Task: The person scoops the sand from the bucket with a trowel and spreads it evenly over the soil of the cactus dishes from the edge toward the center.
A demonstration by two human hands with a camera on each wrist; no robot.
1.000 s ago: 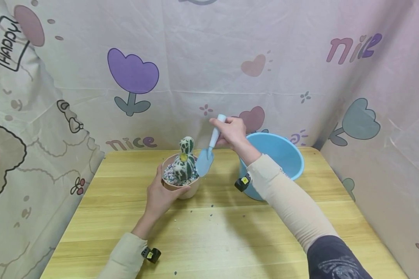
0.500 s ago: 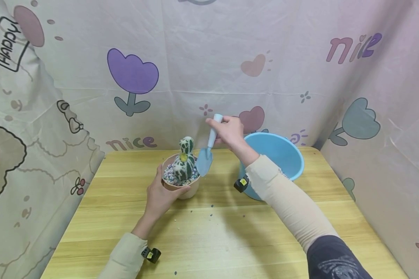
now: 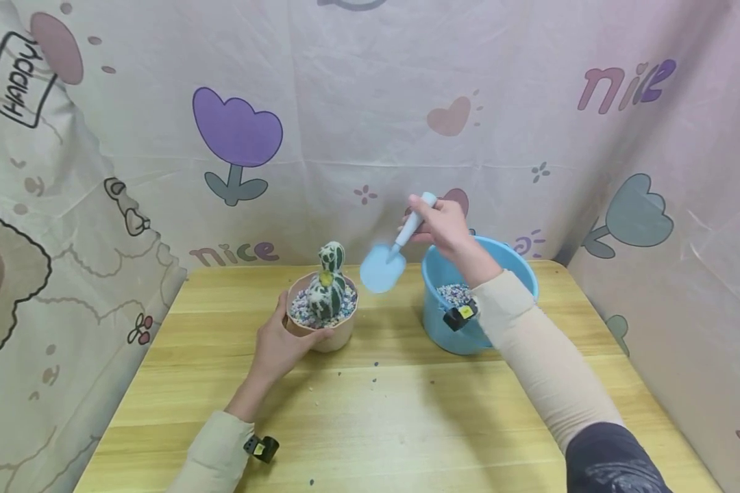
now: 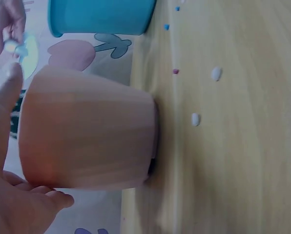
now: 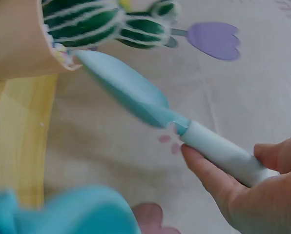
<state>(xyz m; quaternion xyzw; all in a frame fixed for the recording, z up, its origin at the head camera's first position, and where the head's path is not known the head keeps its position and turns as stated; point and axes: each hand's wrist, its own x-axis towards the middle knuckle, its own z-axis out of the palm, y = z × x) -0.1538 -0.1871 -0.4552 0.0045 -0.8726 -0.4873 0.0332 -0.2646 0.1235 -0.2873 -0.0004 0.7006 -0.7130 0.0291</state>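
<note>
A cactus (image 3: 325,300) with green and white stripes and a yellow spot stands in a pale peach flowerpot (image 3: 338,337) filled with colored gravel. My left hand (image 3: 281,349) grips the pot's left side, thumb across its front; the left wrist view shows the pot wall (image 4: 87,131) between thumb and fingers. My right hand (image 3: 447,226) holds a light blue trowel (image 3: 384,268) by its handle, in the air between pot and bucket. Its blade (image 5: 126,87) shows no gravel in the right wrist view.
Right of the pot stands a blue bucket (image 3: 447,335), colored gravel (image 3: 453,294) inside it; my right forearm crosses over its rim. Several stray pebbles (image 4: 216,73) lie on the wooden table (image 3: 370,431). A patterned cloth (image 3: 345,103) hangs behind the table's back edge.
My right hand has drawn the trowel away from the pot's rim, up and to the right, and its blade has turned. My left hand stays on the pot.
</note>
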